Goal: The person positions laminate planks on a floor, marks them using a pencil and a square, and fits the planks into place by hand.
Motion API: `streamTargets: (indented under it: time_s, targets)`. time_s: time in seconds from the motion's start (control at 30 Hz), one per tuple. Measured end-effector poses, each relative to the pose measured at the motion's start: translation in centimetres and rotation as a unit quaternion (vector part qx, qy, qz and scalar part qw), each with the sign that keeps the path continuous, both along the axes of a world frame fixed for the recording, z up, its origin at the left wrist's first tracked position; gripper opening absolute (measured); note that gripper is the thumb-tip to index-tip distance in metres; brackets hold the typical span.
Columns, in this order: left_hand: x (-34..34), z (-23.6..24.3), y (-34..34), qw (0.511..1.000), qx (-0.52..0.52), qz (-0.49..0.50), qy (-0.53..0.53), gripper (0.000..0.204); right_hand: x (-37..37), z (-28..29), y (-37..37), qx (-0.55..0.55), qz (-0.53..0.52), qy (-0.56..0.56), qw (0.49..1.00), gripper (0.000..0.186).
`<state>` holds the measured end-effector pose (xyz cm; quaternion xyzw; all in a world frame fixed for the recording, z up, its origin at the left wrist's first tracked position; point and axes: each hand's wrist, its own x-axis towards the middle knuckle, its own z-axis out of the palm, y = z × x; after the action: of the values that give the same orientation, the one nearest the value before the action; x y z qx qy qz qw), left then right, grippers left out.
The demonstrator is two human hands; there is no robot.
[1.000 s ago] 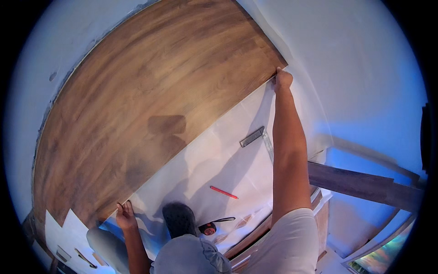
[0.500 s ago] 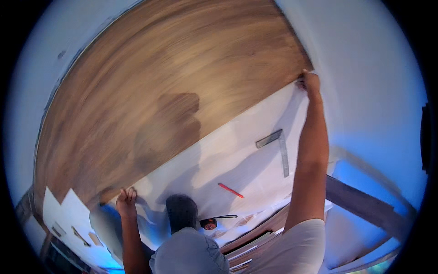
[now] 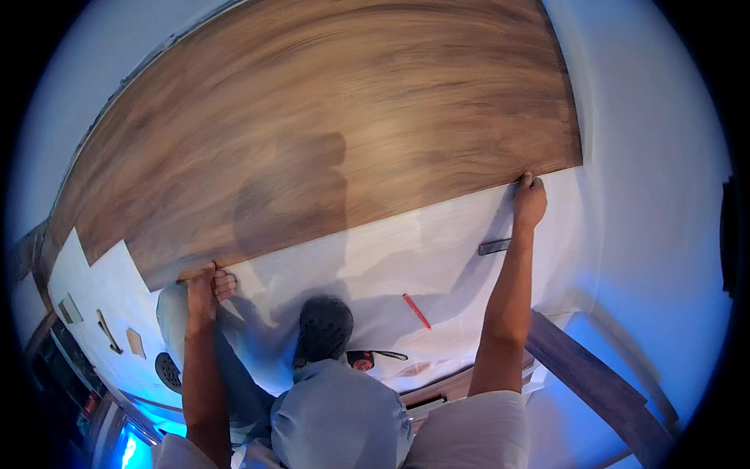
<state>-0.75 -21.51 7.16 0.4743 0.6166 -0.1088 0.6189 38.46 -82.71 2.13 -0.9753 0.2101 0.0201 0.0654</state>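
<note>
A wide wood-look plank floor [image 3: 375,94] borders a white underlayment sheet [image 3: 406,258]. My left hand [image 3: 209,289] grips the edge of a plank [image 3: 186,277] at the lower left, fingers curled. My right hand [image 3: 530,202] pinches the same long edge near the right wall. A metal square [image 3: 492,246] lies partly hidden under my right forearm. A red pencil [image 3: 416,311] lies on the sheet between my hands. A black-and-orange tape measure [image 3: 361,360] sits beside my dark clog [image 3: 320,328]. My bent knee is beside my left hand.
A pale wall [image 3: 641,195] curves along the right. Loose dark planks [image 3: 586,375] lie at the lower right. Small scraps [image 3: 134,344] and a tool [image 3: 108,332] lie on the white sheet at the left. A glowing blue panel [image 3: 133,449] shows at the lower left.
The view has swung, so the plank edge runs more level and the right hand appears lower, the left higher. Both hands stay on the edge. More of the left side is visible.
</note>
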Motion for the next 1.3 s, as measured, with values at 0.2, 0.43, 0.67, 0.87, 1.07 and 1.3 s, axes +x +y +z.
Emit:
streamTargets:
  time_s: [0.2, 0.43, 0.67, 0.87, 1.07, 1.3]
  targets:
    - [-1.9, -1.1, 1.4, 0.996, -0.06, 0.065, -0.001, 0.036, -5.5, 0.5, 9.9, 0.009, 0.192, -0.141, 0.971, 0.024]
    - [-3.6, -3.2, 1.4, 0.994, -0.007, 0.089, -0.062, 0.029, -7.3, 3.0, 22.6, 0.153, 0.468, -0.117, 0.862, 0.054]
    - [0.2, -1.9, 1.0, 0.975, 0.109, -0.156, 0.116, 0.031, -7.2, 1.3, 22.8, 0.07, 0.56, -0.047, 0.824, 0.072]
    - [18.1, -1.7, -9.0, 0.628, 0.503, -0.564, -0.185, 0.036, -6.5, 1.7, 22.7, 0.104, 0.598, -0.008, 0.794, 0.073]
    - [29.9, -4.6, -12.5, 0.574, 0.553, -0.564, -0.216, 0.058, 2.4, 3.9, 19.4, 0.115, 0.62, 0.056, 0.774, 0.074]
    - [31.5, -4.0, -12.8, 0.57, 0.521, -0.604, -0.2, 0.056, 12.9, 0.4, 25.5, 0.075, 0.653, -0.029, 0.753, 0.076]
